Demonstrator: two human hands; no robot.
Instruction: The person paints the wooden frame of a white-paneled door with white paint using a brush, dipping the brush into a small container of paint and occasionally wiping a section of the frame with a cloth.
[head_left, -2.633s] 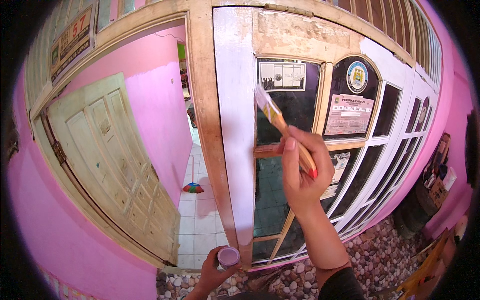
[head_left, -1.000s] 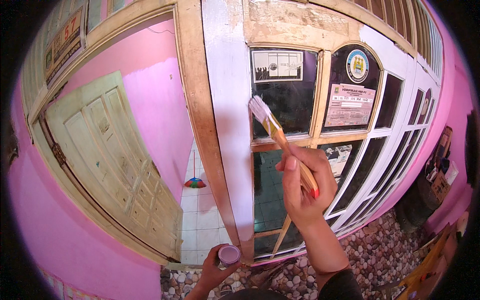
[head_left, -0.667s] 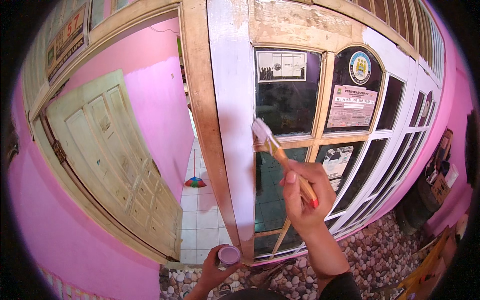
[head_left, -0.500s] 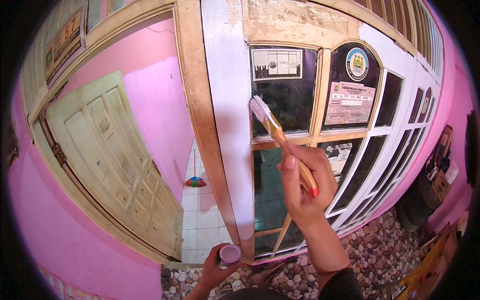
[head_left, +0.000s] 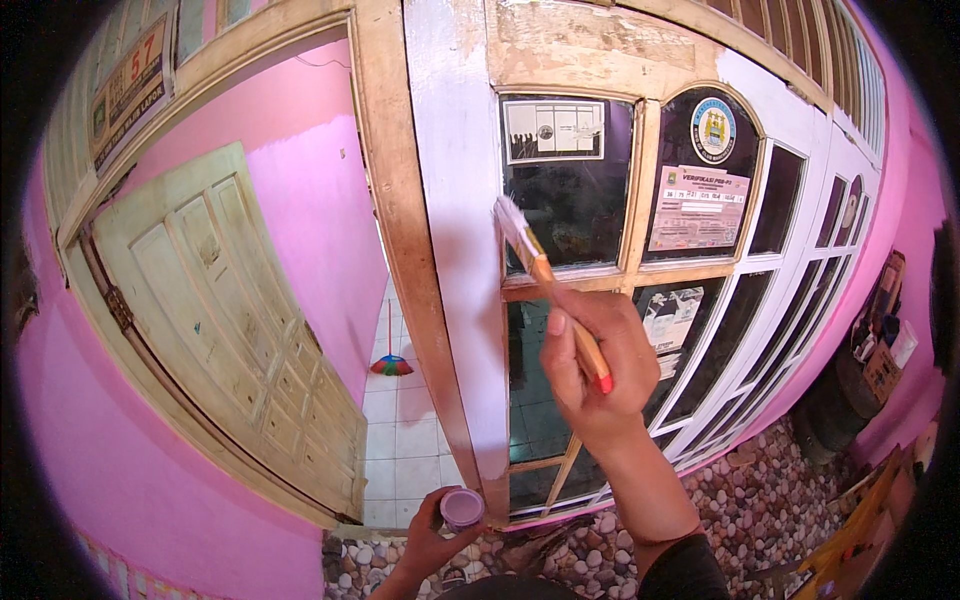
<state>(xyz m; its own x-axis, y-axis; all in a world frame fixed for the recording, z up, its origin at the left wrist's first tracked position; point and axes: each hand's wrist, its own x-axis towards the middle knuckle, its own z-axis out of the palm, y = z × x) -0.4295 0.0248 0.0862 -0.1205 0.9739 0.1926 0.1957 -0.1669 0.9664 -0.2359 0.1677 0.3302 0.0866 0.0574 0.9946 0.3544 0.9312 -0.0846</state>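
Observation:
My right hand (head_left: 604,360) is closed around the wooden handle of a paintbrush (head_left: 535,262), whose red end sticks out below the fist. The paint-coated bristles point up and left, at the left edge of a dark glass pane (head_left: 570,215), by the white-painted post (head_left: 455,200). Whether the bristle tips touch the frame there is hard to tell. Low in the view, my left hand (head_left: 432,540) grips a small round cup of pale lilac paint (head_left: 462,508), held upright near the foot of the post.
Left of the post is a doorway with a worn, pale door (head_left: 220,330) swung inward. A colourful broom (head_left: 391,364) stands on the white tiles inside. Bare wooden bars (head_left: 640,185) divide the panes, some bearing stickers. Pebble-patterned flooring (head_left: 720,500) and a dark bin (head_left: 838,410) lie to the right.
My right hand and the brush have shifted slightly left, bringing the bristles closer to the white post. The left hand with the paint cup has stayed almost still.

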